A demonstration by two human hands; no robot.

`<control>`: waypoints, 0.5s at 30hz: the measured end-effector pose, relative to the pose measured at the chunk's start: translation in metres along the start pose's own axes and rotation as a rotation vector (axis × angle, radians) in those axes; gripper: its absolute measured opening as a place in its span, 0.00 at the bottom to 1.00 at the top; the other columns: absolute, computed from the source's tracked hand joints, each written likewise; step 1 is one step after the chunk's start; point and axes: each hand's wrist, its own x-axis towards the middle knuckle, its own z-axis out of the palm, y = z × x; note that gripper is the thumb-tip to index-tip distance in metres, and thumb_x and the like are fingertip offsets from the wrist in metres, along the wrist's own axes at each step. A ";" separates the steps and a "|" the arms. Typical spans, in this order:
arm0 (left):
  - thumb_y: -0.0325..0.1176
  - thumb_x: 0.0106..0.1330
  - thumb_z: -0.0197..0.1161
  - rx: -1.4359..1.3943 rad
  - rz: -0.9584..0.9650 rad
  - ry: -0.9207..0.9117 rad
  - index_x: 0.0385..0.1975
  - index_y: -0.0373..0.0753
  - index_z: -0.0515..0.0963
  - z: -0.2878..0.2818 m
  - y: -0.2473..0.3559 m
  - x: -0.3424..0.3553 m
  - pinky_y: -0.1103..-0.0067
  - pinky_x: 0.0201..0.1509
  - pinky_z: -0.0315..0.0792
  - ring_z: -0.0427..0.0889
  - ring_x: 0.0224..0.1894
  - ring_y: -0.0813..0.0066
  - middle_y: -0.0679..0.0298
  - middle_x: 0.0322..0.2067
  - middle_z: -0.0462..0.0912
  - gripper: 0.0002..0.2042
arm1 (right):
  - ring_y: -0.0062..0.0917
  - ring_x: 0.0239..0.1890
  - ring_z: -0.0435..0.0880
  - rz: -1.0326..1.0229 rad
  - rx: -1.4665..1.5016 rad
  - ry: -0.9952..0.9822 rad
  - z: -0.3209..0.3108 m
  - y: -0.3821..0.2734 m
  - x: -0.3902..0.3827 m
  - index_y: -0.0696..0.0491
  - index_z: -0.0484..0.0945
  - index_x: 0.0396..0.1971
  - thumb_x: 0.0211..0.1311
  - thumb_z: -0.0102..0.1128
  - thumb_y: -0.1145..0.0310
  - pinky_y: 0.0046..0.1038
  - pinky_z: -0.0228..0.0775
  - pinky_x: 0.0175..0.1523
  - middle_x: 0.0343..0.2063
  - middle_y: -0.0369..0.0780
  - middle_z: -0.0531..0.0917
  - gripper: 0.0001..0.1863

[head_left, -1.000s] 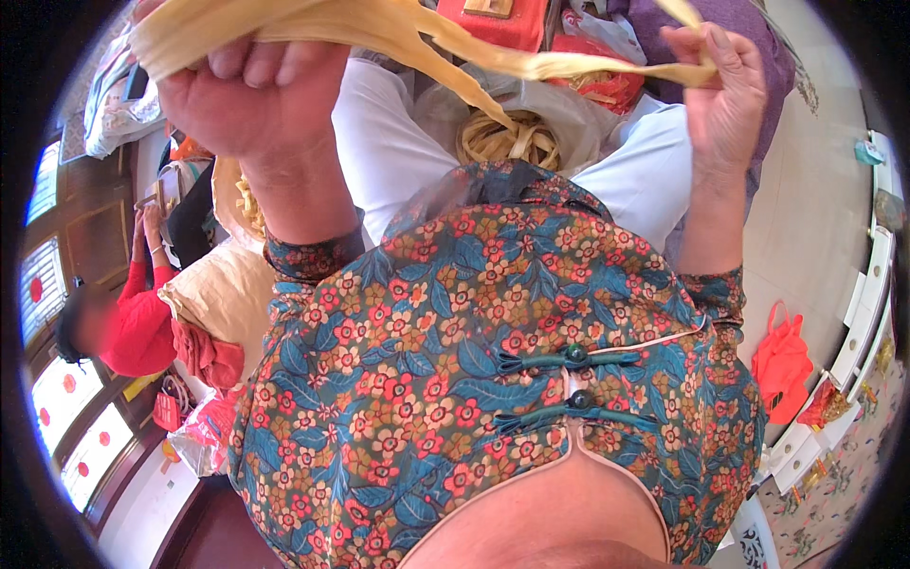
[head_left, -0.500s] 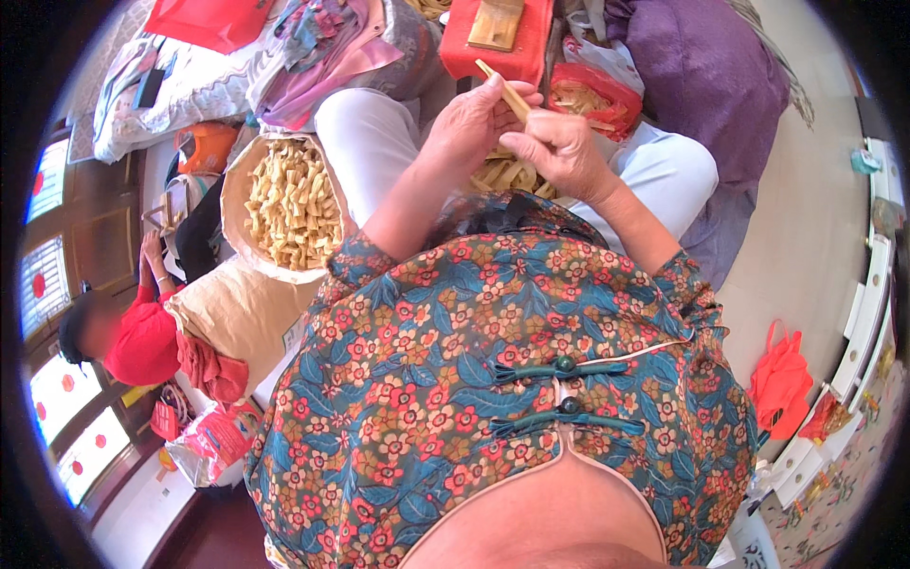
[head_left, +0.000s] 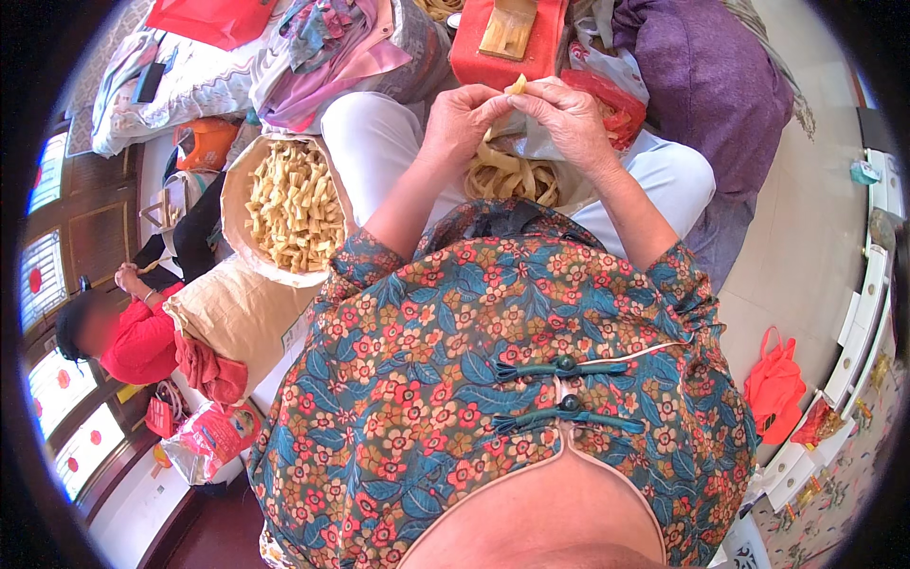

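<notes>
At nine o'clock in the view, a co-worker in a red top [head_left: 142, 343] sits beside a beige paper-like sack [head_left: 237, 313]. At ten o'clock a round container [head_left: 296, 278] with a pale rim holds a heap of short, yellowish folded pieces [head_left: 294, 204], and just to its right is the person's white-clad left knee [head_left: 365, 133]. At twelve o'clock the left hand [head_left: 464, 123] is nearly closed, thumb and fingertips pinching a small yellowish strip [head_left: 518, 85]. Directly above it, a flat wooden block [head_left: 509, 30] rests on a red surface [head_left: 469, 59]. At six o'clock from the strip, loosely coiled yellowish strips [head_left: 517, 180] lie between the legs; whether the held strip joins them I cannot tell. The right hand [head_left: 573, 119], at one o'clock, has thumb and fingertips pinched together on that strip. Near it is a red plastic bag [head_left: 618, 112], then a purple cover [head_left: 701, 76]. At four o'clock an orange-red bag [head_left: 775, 387] lies on the floor [head_left: 758, 284].
</notes>
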 end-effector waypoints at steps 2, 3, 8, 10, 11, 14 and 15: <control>0.34 0.57 0.64 0.153 0.050 0.089 0.28 0.33 0.79 -0.002 0.004 0.001 0.85 0.31 0.69 0.73 0.27 0.85 0.65 0.24 0.80 0.10 | 0.21 0.33 0.78 -0.039 -0.040 0.036 0.000 0.000 0.002 0.58 0.78 0.36 0.55 0.60 0.68 0.20 0.69 0.39 0.30 0.37 0.79 0.11; 0.39 0.59 0.60 0.094 -0.071 0.021 0.28 0.34 0.79 -0.005 0.003 0.000 0.84 0.32 0.69 0.74 0.28 0.83 0.65 0.25 0.80 0.12 | 0.22 0.33 0.78 -0.057 -0.059 0.053 0.002 -0.003 0.004 0.57 0.78 0.35 0.54 0.60 0.69 0.20 0.69 0.39 0.30 0.37 0.79 0.10; 0.54 0.67 0.41 -0.499 -0.599 -0.268 0.36 0.36 0.76 -0.006 -0.007 -0.004 0.76 0.43 0.72 0.78 0.35 0.72 0.62 0.35 0.80 0.26 | 0.32 0.35 0.78 -0.428 -0.438 0.203 0.008 -0.022 0.010 0.56 0.78 0.33 0.51 0.61 0.71 0.26 0.70 0.42 0.31 0.40 0.79 0.09; 0.53 0.68 0.39 -0.801 -0.578 -0.282 0.42 0.35 0.73 0.000 -0.009 -0.004 0.74 0.46 0.71 0.78 0.39 0.72 0.61 0.40 0.78 0.25 | 0.33 0.35 0.78 -0.541 -0.534 0.065 0.015 -0.020 0.001 0.55 0.78 0.33 0.50 0.61 0.72 0.28 0.70 0.42 0.31 0.40 0.79 0.09; 0.48 0.69 0.41 -0.873 -0.539 -0.270 0.45 0.36 0.70 -0.002 -0.013 -0.003 0.72 0.49 0.70 0.77 0.43 0.71 0.61 0.43 0.76 0.21 | 0.34 0.35 0.78 -0.495 -0.493 -0.006 0.019 -0.015 -0.006 0.54 0.78 0.34 0.49 0.61 0.73 0.30 0.70 0.43 0.30 0.39 0.80 0.09; 0.44 0.69 0.43 -0.883 -0.520 -0.210 0.44 0.37 0.71 -0.004 -0.019 0.007 0.72 0.49 0.70 0.76 0.42 0.72 0.62 0.40 0.77 0.18 | 0.34 0.34 0.78 -0.297 -0.275 0.019 0.029 -0.009 -0.018 0.54 0.78 0.34 0.51 0.60 0.73 0.28 0.70 0.41 0.29 0.40 0.79 0.08; 0.40 0.68 0.45 -0.898 -0.541 -0.205 0.41 0.37 0.72 -0.006 -0.023 0.010 0.73 0.46 0.70 0.76 0.40 0.73 0.64 0.37 0.77 0.14 | 0.25 0.30 0.78 -0.190 -0.111 0.007 0.032 -0.009 -0.019 0.56 0.77 0.34 0.56 0.56 0.73 0.22 0.69 0.38 0.28 0.36 0.79 0.07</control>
